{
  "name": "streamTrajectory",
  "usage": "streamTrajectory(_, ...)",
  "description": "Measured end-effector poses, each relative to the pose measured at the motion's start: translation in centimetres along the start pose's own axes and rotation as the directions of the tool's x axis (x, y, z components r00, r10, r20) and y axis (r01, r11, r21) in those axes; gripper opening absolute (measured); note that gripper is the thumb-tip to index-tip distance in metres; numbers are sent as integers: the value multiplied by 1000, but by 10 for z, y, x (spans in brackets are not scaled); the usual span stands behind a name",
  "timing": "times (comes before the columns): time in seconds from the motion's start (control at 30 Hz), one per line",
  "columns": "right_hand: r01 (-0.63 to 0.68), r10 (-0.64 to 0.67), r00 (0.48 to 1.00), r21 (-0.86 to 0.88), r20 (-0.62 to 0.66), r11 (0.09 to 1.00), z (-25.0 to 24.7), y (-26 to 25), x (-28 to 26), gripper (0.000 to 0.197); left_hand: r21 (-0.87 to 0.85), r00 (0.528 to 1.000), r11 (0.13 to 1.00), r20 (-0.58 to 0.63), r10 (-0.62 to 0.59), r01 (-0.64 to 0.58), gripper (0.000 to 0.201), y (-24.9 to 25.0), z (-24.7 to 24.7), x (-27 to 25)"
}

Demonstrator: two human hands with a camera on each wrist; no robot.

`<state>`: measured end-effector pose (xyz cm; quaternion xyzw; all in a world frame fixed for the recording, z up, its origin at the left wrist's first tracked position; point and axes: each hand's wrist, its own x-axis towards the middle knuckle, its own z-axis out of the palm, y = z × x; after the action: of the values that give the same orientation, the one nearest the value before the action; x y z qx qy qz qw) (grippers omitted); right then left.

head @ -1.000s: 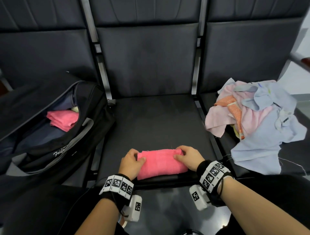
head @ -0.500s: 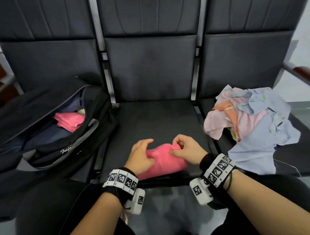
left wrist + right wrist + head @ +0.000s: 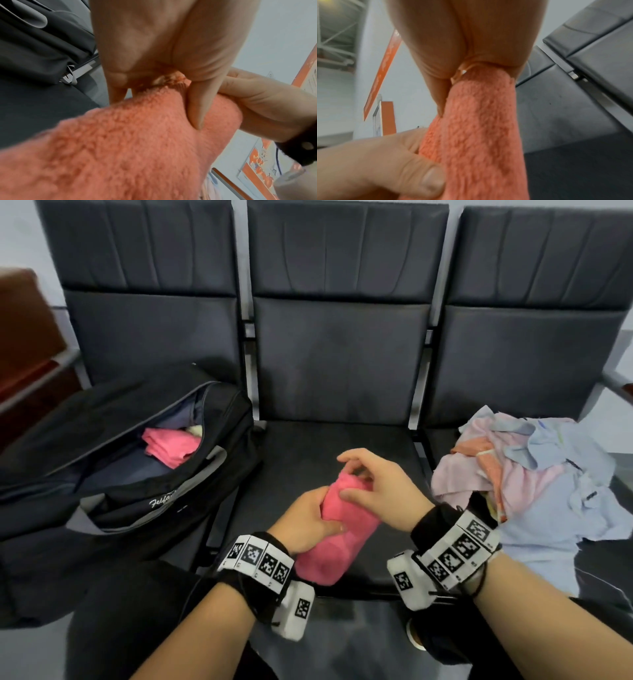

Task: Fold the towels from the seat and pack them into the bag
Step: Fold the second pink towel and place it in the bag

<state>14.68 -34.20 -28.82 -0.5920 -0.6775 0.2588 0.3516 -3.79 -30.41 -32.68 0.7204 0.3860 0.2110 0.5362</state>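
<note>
Pink towel [image 3: 342, 529] lifted off seat [image 3: 308, 453], bag [image 3: 191, 474] beside.

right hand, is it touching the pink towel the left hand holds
Touching. The right wrist view shows the right hand pinching the top end of the pink towel; the head view shows the left hand gripping it lower down.

The right hand [image 3: 471, 40] fills the top of the right wrist view, its fingers [image 3: 438, 94] curled down onto the far end of a folded pink towel [image 3: 481, 135], which runs from there toward the near edge of the picture. At lower left the left hand [image 3: 368, 169] grips the towel's side, thumb pressed on the terry cloth. To the right lies a black padded seat [image 3: 573, 121]. At left an orange sign [image 3: 382, 75] shows, blurred.
</note>
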Motion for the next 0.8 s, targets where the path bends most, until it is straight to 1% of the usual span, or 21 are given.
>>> streamTrajectory(0.03,-47,53,997,93,-61,995,5,0,4,54,-29,999,999,-44,-14,13,36,-1,-8,-1)
streamTrajectory(0.07,-97,115,989,186,-89,978,10,1,9,56,-67,995,997,-94,-33,27,36,-2,-17,-1)
streamTrajectory(0.1,-146,171,982,263,-74,954,15,2,13,59,-125,988,991,-143,-56,38,36,-4,-26,-1)
streamTrajectory(0.17,-243,241,969,351,49,904,28,4,22,63,-269,969,962,-221,-106,44,36,-9,-46,-1)
streamTrajectory(0.2,-290,262,957,362,125,886,35,4,26,67,-334,956,942,-259,-134,41,35,-12,-57,0)
streamTrajectory(0.3,-401,304,901,328,310,855,63,-1,42,76,-507,893,861,-372,-254,34,28,-24,-91,3)
streamTrajectory(0.37,-426,287,874,332,392,842,84,-11,60,77,-613,846,790,-412,-337,16,28,-37,-113,1)
streamTrajectory(0.43,-429,258,863,359,435,829,106,-24,82,77,-671,803,741,-441,-402,2,25,-50,-137,-3)
streamTrajectory(0.57,-390,212,863,339,458,856,150,-52,129,73,-731,712,683,-484,-508,-9,17,-76,-190,-8)
streamTrajectory(0.63,-372,198,869,336,452,865,172,-63,153,69,-758,691,652,-478,-543,-12,11,-87,-219,-10)
streamTrajectory(0.67,-372,198,871,341,450,863,183,-68,165,67,-775,684,632,-468,-560,-14,12,-92,-233,-10)
streamTrajectory(0.73,-369,197,876,348,441,862,206,-78,189,62,-802,661,597,-458,-594,-19,27,-103,-261,-9)
streamTrajectory(0.8,-365,202,878,333,433,869,229,-88,214,56,-813,614,582,-467,-636,-16,42,-115,-288,-6)
